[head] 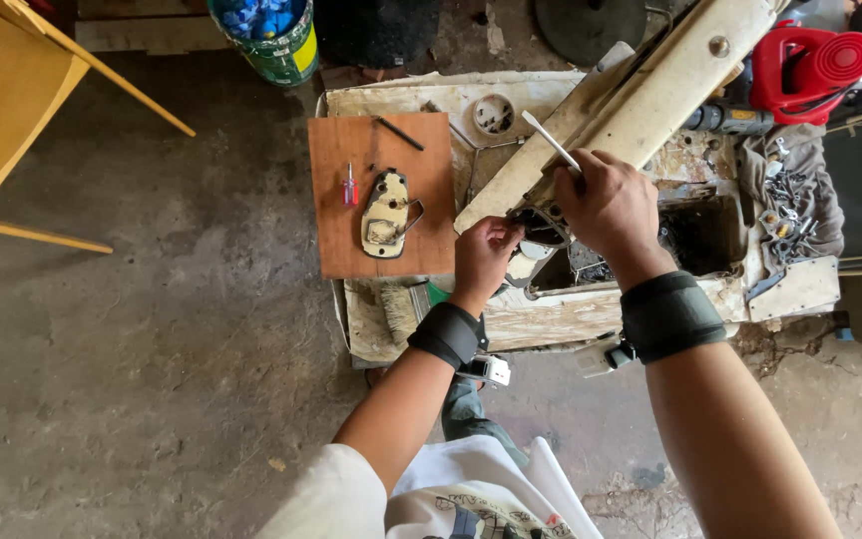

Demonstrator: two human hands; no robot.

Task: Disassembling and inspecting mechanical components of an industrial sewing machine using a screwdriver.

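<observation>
The cream-coloured machine body [641,110] lies tipped over on the worn desk [551,319], its long arm slanting up toward the far right and its open, dark end pointing down toward the person. At that open end both hands meet. The right hand [606,205] sits on top of the end, its grip closed around a slim white-handled tool [551,143] whose handle sticks out up and to the left, above the knuckles; the working tip is hidden under the fingers. The left hand [483,255] comes in from below and left, its grip pinched shut against the edge of the same opening, though what it pinches, if anything, is too small to tell. Both wrists wear black bands. Just left of the hands, a reddish-brown board [336,200] carries a detached cream cover plate [386,212] and a small red screwdriver [350,186], well clear of either grip. A brush [401,311] lies near the front edge of the desk. Off to the far right sit a cloth with loose screws [788,200] and a red plastic object [810,65]; a green bucket [276,40] stands on the concrete floor [132,379] beyond.
</observation>
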